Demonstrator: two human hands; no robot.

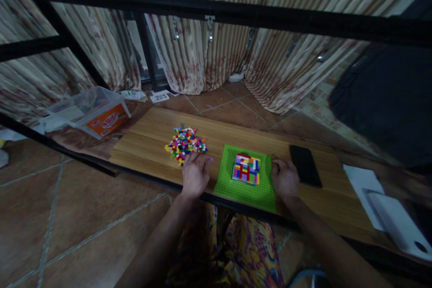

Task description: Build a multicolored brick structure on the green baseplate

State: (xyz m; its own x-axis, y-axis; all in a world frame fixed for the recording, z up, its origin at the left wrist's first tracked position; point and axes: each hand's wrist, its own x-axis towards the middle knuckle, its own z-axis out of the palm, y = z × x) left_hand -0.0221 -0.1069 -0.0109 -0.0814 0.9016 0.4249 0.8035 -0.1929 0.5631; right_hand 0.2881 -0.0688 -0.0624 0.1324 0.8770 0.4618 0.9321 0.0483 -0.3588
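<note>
A green studded baseplate [222,175] lies on the wooden bench, and a square build of colourful small bricks [246,169] sits on its middle. To its left is a loose pile of tiny multicoloured bricks [185,141]. My left hand [196,176] is over the near edge of that pile, thumb and fingers closed; a small purple brick [211,159] shows at the fingertips. My right hand [285,178] is curled at the right edge of the baseplate, fingertips against it. Part of its grip is hidden.
A black phone-like slab [305,165] lies right of my right hand. Farther right are white paper [362,184] and a white device [400,222]. A clear plastic box [91,110] with an orange label stands at the left end. A black metal bar [236,11] crosses in front of striped curtains.
</note>
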